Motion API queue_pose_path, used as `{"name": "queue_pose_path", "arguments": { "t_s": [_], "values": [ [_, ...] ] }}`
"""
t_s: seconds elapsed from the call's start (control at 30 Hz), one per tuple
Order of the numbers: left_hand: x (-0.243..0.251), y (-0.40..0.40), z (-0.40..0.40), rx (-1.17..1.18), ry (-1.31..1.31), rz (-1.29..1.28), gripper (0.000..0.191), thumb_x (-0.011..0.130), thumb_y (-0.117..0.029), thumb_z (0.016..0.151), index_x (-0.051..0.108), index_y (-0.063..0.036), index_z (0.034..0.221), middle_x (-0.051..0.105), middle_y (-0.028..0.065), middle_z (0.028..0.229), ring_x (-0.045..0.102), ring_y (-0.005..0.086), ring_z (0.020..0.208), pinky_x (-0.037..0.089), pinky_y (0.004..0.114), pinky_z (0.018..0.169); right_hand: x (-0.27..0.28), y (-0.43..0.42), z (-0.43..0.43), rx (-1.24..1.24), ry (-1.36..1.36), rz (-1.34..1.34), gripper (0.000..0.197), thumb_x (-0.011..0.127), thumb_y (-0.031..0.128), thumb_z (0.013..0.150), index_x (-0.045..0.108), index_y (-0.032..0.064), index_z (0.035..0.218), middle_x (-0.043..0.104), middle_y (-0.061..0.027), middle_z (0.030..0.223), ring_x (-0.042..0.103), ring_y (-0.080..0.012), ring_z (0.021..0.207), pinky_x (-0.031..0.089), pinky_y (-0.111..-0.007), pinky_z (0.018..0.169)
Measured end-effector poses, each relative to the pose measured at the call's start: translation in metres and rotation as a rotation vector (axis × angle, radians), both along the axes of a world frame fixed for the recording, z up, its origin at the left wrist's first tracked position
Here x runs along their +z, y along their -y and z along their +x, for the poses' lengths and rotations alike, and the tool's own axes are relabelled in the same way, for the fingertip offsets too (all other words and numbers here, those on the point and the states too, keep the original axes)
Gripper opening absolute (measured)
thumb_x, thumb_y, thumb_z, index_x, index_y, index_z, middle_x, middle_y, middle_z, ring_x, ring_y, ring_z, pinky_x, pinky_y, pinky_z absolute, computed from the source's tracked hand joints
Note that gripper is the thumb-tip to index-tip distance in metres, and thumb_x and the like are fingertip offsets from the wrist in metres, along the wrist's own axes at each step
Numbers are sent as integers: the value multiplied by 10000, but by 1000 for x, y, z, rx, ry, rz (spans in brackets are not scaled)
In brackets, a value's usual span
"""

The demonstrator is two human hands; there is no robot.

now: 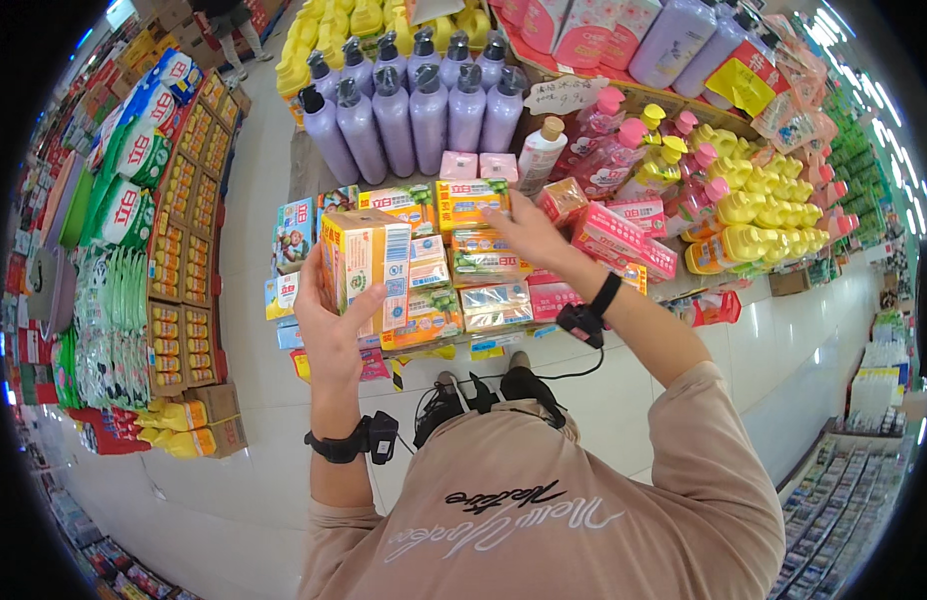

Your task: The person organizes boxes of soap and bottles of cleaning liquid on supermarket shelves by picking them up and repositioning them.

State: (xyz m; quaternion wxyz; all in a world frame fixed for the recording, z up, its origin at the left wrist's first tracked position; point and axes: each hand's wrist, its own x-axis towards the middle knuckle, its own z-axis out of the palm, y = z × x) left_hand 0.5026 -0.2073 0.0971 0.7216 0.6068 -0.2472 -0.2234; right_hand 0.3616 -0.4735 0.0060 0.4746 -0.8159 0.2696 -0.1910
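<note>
My left hand (332,319) grips a stack of wrapped soap packs (366,270) in orange and white packaging, held up over the left part of the display. Fingers and thumb of my right hand (520,225) rest at the right end of a yellow and orange soap pack (471,201) lying among the others. Below that pack are a green and orange pack (486,255) and a clear-wrapped pale pack (497,300). Two small pink boxes (459,165) sit just behind. An orange-red box (561,201) is to the right of my right hand.
Purple pump bottles (392,124) stand in rows behind the soaps, with a white bottle (540,154) beside them. Pink pump bottles (610,161) and yellow bottles (741,244) fill the right side. Across the aisle at left are stacked cartons (182,262); a person (235,34) stands far off.
</note>
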Motion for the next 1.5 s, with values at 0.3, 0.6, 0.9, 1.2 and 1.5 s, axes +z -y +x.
{"name": "queue_pose_path", "arguments": {
  "t_s": [0.3, 0.6, 0.9, 1.2, 1.5],
  "values": [
    [-25, 6, -15, 59, -164, -34, 755, 767, -16, 767, 381, 114, 1403, 576, 154, 1241, 583, 204, 1144, 448, 326, 1008, -36, 2, 27, -409, 235, 147, 517, 617, 342, 945, 548, -103, 1200, 594, -267, 1170, 591, -349, 1102, 445, -398, 968],
    [-16, -5, -23, 62, -131, -44, 757, 765, -12, 767, 380, 109, 1407, 565, 152, 1252, 576, 210, 1161, 440, 328, 1021, -20, -30, -14, -415, 444, 123, 400, 586, 179, 970, 459, -68, 1257, 526, -216, 1246, 535, -267, 1158, 414, -369, 1007],
    [-18, -28, -28, 71, -383, -217, 619, 684, -68, 872, 408, 44, 1414, 564, 132, 1310, 564, 216, 1205, 447, 379, 1035, 0, -50, -29, -572, 561, 126, 389, 485, 199, 1013, 417, -33, 1317, 477, -179, 1295, 456, -268, 1239, 335, -375, 1084],
    [1, -24, -1, 183, -361, -242, 529, 624, -140, 951, 422, 17, 1414, 564, 147, 1323, 563, 244, 1217, 454, 392, 1022, -7, -51, -113, -652, 554, 137, 261, 593, 72, 944, 503, 19, 1183, 551, -78, 1145, 524, -150, 1056, 426, -287, 940],
    [43, 72, 78, -315, 813, 257, 876, 867, -228, 682, 432, 45, 1391, 556, 167, 1267, 560, 274, 1175, 422, 376, 1046, -7, -66, -138, -505, 465, 199, 288, 636, 9, 883, 520, 29, 1145, 583, -53, 1064, 549, -108, 913, 460, -262, 796]
  ]
}}
